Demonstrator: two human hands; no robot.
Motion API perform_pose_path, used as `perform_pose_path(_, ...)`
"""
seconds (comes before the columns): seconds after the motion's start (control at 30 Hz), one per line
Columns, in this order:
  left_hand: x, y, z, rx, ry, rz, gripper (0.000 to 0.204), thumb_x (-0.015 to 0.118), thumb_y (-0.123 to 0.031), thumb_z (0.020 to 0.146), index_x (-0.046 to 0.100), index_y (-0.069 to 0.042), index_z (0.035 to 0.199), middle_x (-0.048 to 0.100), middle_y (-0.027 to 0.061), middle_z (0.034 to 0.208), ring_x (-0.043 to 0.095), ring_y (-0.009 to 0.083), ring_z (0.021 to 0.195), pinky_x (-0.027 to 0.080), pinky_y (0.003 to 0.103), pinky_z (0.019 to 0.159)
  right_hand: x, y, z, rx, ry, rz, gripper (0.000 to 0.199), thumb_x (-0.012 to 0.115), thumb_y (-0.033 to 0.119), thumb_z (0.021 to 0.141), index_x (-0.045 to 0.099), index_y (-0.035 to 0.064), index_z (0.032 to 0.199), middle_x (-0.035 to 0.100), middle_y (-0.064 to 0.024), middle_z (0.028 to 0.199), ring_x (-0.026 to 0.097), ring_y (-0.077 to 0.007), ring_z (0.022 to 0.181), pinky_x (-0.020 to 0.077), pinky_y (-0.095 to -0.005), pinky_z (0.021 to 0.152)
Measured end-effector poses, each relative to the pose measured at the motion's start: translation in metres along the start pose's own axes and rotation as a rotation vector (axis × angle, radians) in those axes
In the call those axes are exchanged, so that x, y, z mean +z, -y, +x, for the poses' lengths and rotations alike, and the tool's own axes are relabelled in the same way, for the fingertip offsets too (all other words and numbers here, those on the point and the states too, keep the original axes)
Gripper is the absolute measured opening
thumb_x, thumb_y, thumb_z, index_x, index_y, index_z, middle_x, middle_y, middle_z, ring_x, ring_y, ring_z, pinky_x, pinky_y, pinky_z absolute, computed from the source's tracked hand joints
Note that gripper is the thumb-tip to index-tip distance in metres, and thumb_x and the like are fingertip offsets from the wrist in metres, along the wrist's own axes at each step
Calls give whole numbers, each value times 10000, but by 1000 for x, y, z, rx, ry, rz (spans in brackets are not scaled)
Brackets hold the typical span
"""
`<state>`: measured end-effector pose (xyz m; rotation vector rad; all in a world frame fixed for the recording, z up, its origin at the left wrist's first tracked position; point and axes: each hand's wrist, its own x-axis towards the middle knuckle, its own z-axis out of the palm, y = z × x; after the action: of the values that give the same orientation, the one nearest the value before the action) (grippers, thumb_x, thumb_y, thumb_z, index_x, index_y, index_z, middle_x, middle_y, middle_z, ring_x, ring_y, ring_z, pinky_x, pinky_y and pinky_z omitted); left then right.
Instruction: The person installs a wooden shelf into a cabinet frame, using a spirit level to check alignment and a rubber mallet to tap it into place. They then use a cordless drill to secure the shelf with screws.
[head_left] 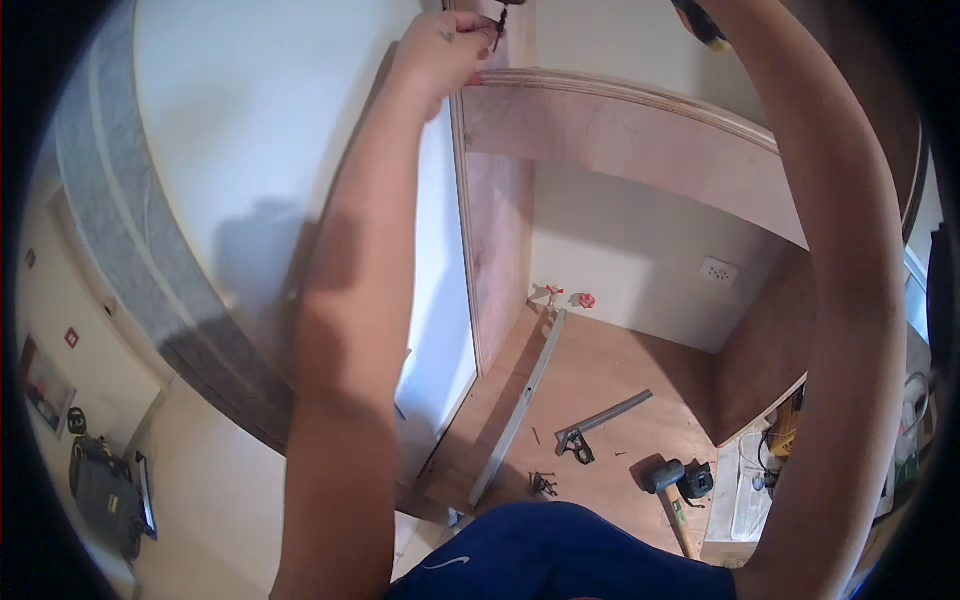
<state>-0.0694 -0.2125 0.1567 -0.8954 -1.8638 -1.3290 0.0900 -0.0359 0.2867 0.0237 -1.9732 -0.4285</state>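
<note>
Both hands raised: left hand (445,45) pinches a small dark fastener (500,25) against the standing plywood panel (497,240), right hand's grip cannot be told; hammer (672,492) lies unused below.

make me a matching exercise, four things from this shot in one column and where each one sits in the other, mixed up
Things:
1. left hand
2. hammer
3. long metal rail
4. wall socket

Places:
A. lying flat on the wooden base panel, dark head near a small dark tool
B. raised at the top edge of the upright plywood panel, pinching a small dark part
C. on the white back wall, under the upper plywood board
D. stretched along the base panel from the back wall toward the front edge

Pairs: 1-B, 2-A, 3-D, 4-C
</note>
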Motion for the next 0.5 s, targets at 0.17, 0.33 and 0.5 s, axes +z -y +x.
perform_pose_path(0.17,-17,11,21,-237,1,-20,202,598,-113,919,758,3,961,733,96,871,673,202,800,531,378,710,36,28,44,-115,-16,-34,816,902,401,665,597,-5,1303,754,-189,1110,736,-352,1037,591,-463,882)
perform_pose_path(0.33,-19,-2,27,-329,84,197,192,596,-87,878,734,45,900,706,136,808,649,230,722,503,413,642,52,33,60,-198,-36,-89,816,905,407,653,607,-4,1291,754,-192,1099,736,-349,1030,595,-448,874)
perform_pose_path(0.5,-13,2,28,-335,20,187,220,590,-87,879,749,65,864,697,177,739,673,287,650,488,458,570,58,32,65,-222,20,-70,773,916,415,629,645,10,1229,759,-191,1069,738,-349,1016,592,-453,870)
